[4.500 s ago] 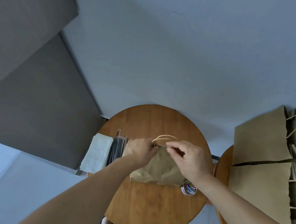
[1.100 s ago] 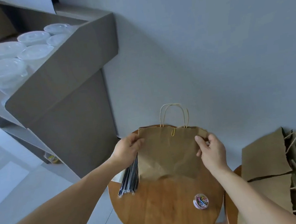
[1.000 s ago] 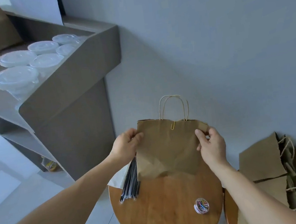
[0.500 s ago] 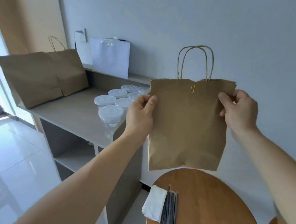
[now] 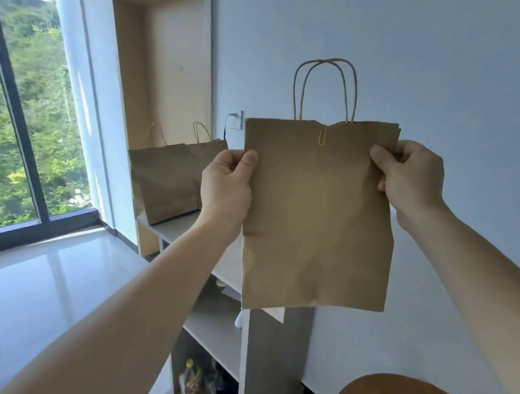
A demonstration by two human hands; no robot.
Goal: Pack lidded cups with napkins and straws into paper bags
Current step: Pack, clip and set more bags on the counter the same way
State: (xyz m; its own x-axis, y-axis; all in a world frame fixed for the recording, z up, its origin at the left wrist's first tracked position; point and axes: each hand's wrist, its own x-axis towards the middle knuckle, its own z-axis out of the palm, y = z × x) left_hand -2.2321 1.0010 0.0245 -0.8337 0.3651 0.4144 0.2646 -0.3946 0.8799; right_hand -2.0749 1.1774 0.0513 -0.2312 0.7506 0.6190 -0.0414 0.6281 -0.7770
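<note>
Pinching paper bag (image 5: 314, 216) edges | left hand (image 5: 228, 191), right hand (image 5: 411, 173) | clear of table (image 5: 393, 391)

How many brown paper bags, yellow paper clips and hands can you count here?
Brown paper bags: 3, the held bag and two standing bags on the grey shelf.
Yellow paper clip: 1.
Hands: 2, left hand and right hand, both gripping the held bag.
Total: 6.

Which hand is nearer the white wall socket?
Left. The left hand grips the brown paper bag just below the white wall socket; the right hand grips its opposite edge, farther right.
</note>
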